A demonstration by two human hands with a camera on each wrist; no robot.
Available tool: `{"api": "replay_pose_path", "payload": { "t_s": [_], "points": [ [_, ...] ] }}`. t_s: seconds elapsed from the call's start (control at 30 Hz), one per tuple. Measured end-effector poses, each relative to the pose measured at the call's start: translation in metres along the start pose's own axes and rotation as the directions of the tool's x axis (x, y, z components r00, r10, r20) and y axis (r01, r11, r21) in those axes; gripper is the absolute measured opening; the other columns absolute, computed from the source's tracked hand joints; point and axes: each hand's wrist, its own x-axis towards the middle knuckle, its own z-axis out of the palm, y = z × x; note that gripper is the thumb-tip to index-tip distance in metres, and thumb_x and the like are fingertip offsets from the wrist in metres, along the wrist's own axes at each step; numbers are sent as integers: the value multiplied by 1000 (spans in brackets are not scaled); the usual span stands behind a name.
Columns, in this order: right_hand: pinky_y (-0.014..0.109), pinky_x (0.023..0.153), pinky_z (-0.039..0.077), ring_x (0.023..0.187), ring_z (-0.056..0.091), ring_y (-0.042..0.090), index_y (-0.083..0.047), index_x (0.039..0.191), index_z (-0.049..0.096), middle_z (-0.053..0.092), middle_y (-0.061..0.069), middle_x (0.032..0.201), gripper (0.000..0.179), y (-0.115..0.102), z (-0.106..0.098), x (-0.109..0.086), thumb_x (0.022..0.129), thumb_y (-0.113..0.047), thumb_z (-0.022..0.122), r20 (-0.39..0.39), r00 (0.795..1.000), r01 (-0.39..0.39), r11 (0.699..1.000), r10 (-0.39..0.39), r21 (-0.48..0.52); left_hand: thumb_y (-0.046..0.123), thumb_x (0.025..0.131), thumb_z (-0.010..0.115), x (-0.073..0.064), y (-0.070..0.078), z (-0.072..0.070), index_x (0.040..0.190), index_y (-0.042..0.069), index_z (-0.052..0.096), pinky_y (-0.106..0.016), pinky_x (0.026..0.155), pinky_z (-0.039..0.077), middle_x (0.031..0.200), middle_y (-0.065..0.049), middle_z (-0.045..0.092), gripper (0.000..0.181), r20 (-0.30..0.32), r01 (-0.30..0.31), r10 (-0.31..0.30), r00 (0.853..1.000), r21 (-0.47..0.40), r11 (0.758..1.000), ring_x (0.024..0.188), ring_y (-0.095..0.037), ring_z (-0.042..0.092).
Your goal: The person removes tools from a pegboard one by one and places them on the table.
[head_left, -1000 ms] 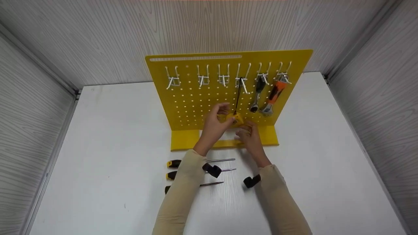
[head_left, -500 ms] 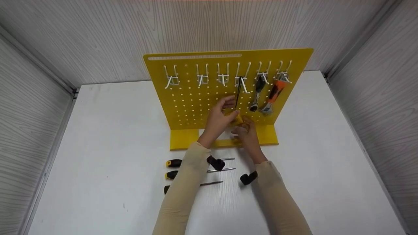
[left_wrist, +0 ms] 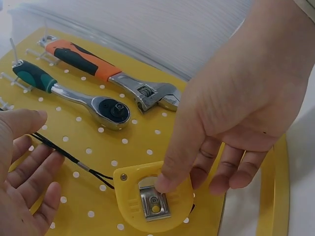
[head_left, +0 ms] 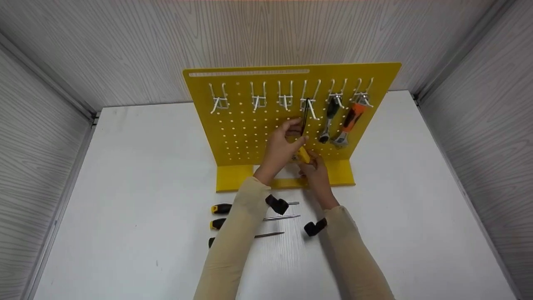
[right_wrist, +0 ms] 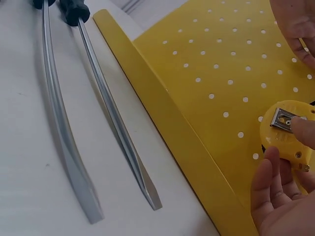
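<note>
A yellow tape measure [head_left: 304,155] with a metal belt clip hangs by a black wrist cord [left_wrist: 74,160] from a white hook [head_left: 310,109] on the yellow pegboard [head_left: 250,125]. My right hand [head_left: 318,175] pinches the tape measure; in the right wrist view its thumb lies on the clip and its fingers are behind the case. Just above, my left hand [head_left: 280,148] is beside the cord with its fingers loosely bent. In the left wrist view the cord passes between thumb and fingers, which stand apart.
A green-and-black ratchet wrench [left_wrist: 110,108] and an orange-handled adjustable wrench [left_wrist: 88,61] hang to the right. Further white hooks [head_left: 258,102] stick out on the left. Three screwdrivers [head_left: 222,208] lie on the white table [head_left: 145,187], partly under my left forearm.
My left hand has moved up off the tape measure to the cord. My right hand has closed on the tape measure, which has turned and now shows its narrow side in the head view.
</note>
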Motion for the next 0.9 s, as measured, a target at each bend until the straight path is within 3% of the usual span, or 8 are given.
{"api": "replay_pose_path", "payload": {
  "t_s": [0.2, 0.53, 0.73, 0.9],
  "points": [
    [25, 78, 52, 93, 59, 20, -8, 130, 52, 57, 9, 117, 37, 2, -4, -1, 97, -23, 58, 23, 1000, 9, 998, -8, -55, 11, 91, 66, 1, 1, 0, 128, 4, 59, -29, 92, 50, 117, -11, 66, 38, 16, 9, -8, 1000, -17, 1000, 106, -21, 62],
    [34, 97, 48, 104, 54, 19, -9, 126, 53, 58, 9, 126, 35, 5, -12, -12, 96, -26, 60, 21, 999, -48, 998, 49, -42, 10, 92, 63, -3, 4, -2, 115, 6, 64, -25, 83, 51, 105, -10, 68, 23, 23, -19, 19, 1000, 14, 1000, 95, -19, 62],
    [35, 104, 44, 112, 53, 20, -8, 126, 55, 56, 10, 130, 33, 7, -15, -20, 96, -19, 60, 28, 997, -69, 995, 68, 65, 10, 91, 64, -8, 6, -1, 111, 7, 66, -22, 77, 49, 102, -9, 68, 20, -13, -25, 24, 1000, -11, 1000, 90, -17, 61],
    [39, 105, 45, 109, 58, 22, -8, 126, 54, 56, 13, 130, 31, 4, -19, -26, 96, -16, 59, 30, 997, -76, 989, 73, 130, 10, 91, 65, -11, 8, 1, 109, 7, 67, -22, 78, 48, 101, -8, 68, 19, -26, -40, 39, 999, -46, 998, 90, -16, 61]
  ]
}}
